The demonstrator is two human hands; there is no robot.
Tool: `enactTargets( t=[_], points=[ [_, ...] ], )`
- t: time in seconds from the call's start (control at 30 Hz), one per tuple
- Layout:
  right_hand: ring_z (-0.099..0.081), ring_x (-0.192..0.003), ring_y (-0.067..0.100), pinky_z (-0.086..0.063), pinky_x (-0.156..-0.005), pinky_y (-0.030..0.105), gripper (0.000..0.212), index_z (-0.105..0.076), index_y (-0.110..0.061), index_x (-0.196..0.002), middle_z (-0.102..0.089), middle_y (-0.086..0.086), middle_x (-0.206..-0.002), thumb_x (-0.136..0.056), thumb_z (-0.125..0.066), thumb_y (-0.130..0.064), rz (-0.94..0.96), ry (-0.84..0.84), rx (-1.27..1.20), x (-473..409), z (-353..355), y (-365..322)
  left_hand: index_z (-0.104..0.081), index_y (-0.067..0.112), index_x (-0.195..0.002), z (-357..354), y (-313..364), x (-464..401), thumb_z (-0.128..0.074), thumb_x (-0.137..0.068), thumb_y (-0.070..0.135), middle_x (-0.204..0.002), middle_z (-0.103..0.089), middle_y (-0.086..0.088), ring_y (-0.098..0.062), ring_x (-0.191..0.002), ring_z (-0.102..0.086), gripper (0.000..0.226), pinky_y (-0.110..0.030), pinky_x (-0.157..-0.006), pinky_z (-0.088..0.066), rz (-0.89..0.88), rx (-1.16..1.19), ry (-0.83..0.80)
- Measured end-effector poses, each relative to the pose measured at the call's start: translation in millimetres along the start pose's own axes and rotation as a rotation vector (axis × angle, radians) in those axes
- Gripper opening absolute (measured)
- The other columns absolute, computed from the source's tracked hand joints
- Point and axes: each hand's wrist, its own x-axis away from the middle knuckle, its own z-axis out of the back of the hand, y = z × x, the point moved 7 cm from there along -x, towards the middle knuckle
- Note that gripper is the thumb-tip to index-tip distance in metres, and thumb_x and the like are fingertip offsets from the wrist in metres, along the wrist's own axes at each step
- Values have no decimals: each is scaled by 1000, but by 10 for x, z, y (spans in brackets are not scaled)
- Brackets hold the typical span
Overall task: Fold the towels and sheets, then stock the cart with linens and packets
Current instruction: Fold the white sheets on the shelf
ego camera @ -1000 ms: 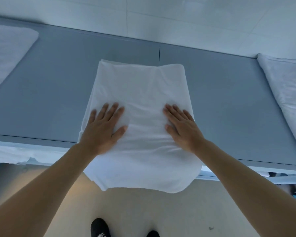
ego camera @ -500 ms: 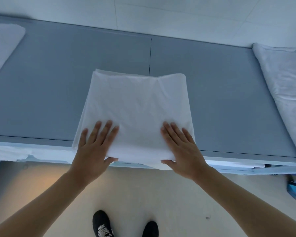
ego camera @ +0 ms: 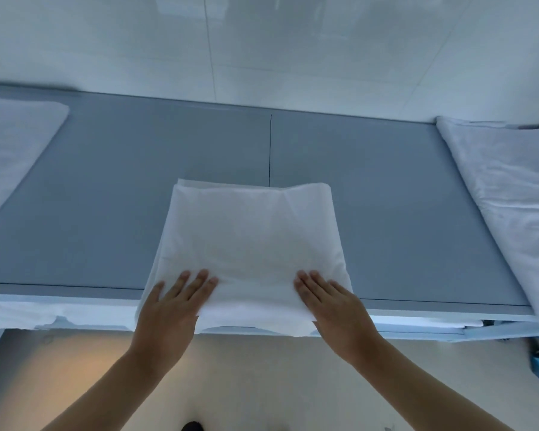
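Where a second ago the folded sheet (ego camera: 249, 244) hung well over the near edge of the grey counter (ego camera: 106, 197), it now lies almost wholly on the surface, with only its near hem reaching the edge. At the far left a white linen (ego camera: 13, 150) lies flat on the counter, well apart from the sheet, and more of it shows than half a second ago. The left hand (ego camera: 171, 309) lies flat on the sheet's near left corner, fingers straight and slightly spread, its palm past the counter's edge; earlier it pressed further in on the cloth. The sheet sits in the middle of the counter, just below the seam (ego camera: 270, 150) between the two panels, its far edge neat and squared. The right hand (ego camera: 333, 309) lies flat on the near right corner, fingers straight and close together, gripping nothing. Both hands are apart, one at each near corner. At the far right a rumpled white sheet (ego camera: 504, 188) lies along the counter's end. A dark shoe tip (ego camera: 193, 426) shows on the floor below, where two showed before.
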Motion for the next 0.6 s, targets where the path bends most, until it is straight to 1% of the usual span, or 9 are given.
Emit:
enactTargets(
  t=[0.07, 0.1, 0.17, 0.2, 0.27, 0.33, 0.43, 0.5, 0.6],
  points=[
    [-76, -99, 20, -63, -67, 29, 86, -76, -14, -118, -76, 0, -119, -36, -101, -13, -54, -10, -54, -106, 174, 84, -72, 21, -129, 234, -58, -133, -99, -45, 0, -129, -71, 2, -26, -106, -74, 91, -48, -82, -60, 13, 57, 8],
    [-76, -87, 18, -60, -57, 27, 81, -77, -17, -113, -77, -4, -108, -35, -101, -15, -92, -19, -75, -196, 291, 139, -74, 22, -125, 388, -97, -243, -99, -44, -1, -123, -74, 4, -24, -96, -77, 89, -43, -76, -60, 21, 78, 29],
    [-72, -70, 22, -55, -46, 30, 68, -74, -20, -108, -74, -6, -91, -45, -99, -18, -165, -19, -76, -448, 576, 269, -75, 23, -121, 734, -202, -539, -97, -45, -2, -115, -77, 5, -25, -80, -76, 83, -37, -66, -60, 44, 110, 93],
    [-70, -67, 24, -53, -45, 31, 61, -73, -20, -109, -72, -4, -86, -52, -96, -19, -193, 3, -52, -601, 747, 346, -75, 23, -121, 922, -261, -712, -95, -49, -3, -114, -77, 4, -28, -78, -75, 79, -38, -65, -59, 60, 130, 133],
    [-70, -71, 27, -53, -50, 33, 53, -71, -19, -112, -72, -1, -87, -63, -91, -20, -236, 79, 12, -927, 1143, 524, -73, 23, -123, 1338, -361, -1055, -90, -59, -3, -117, -76, 1, -35, -80, -74, 71, -42, -69, -58, 85, 150, 244],
    [-71, -78, 29, -53, -58, 33, 54, -70, -19, -118, -73, 0, -95, -67, -88, -18, -273, 194, 65, -1211, 1603, 709, -70, 21, -126, 1773, -417, -1352, -85, -65, -5, -122, -74, -2, -35, -91, -74, 68, -43, -77, -57, 57, 133, 380],
    [-71, -92, 31, -57, -70, 37, 61, -66, -16, -127, -73, 2, -117, -68, -80, -9, -255, 408, 95, -1425, 2255, 865, -60, 21, -139, 2341, -484, -1629, -73, -74, -6, -140, -64, -4, -32, -122, -64, 71, -49, -98, -49, 18, 125, 522],
    [-71, -103, 30, -58, -78, 39, 65, -65, -14, -131, -70, 2, -129, -67, -71, -3, -218, 546, 111, -1412, 2580, 847, -55, 22, -144, 2609, -511, -1636, -63, -79, -5, -147, -59, -2, -30, -135, -55, 71, -50, -108, -43, -6, 131, 601],
    [-67, -120, 27, -53, -91, 39, 58, -66, -11, -133, -67, 4, -137, -77, -60, 4, -144, 727, 167, -1210, 2797, 700, -53, 22, -146, 2739, -453, -1365, -54, -86, -3, -151, -55, -2, -30, -140, -50, 65, -51, -112, -38, -62, 127, 721]
  ],
)
